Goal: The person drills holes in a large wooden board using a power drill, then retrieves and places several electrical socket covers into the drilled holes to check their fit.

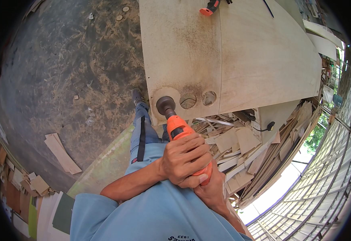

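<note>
An orange cordless drill (180, 125) is held in both my hands and points away from me. My left hand (186, 158) is closed over the drill's body, its fingers wrapped across the top. Behind and below it, my right hand (212, 188) grips the handle, its fingers partly hidden by the left hand. On the drill's front sits a dark round hole saw (165, 103), at the near left corner of a plywood sheet (183, 48). Pale dust surrounds the hole saw; whether its teeth are in the wood is hidden. Two round holes (188, 101) lie just right of it.
Another orange and black tool (210, 9) lies on the sheet's far part. Wood offcuts (240, 140) are heaped under its right side, beside a cable with a black end (270, 126). A wood strip (61, 152) and two wooden discs (119, 17) lie on the dusty floor (63, 80).
</note>
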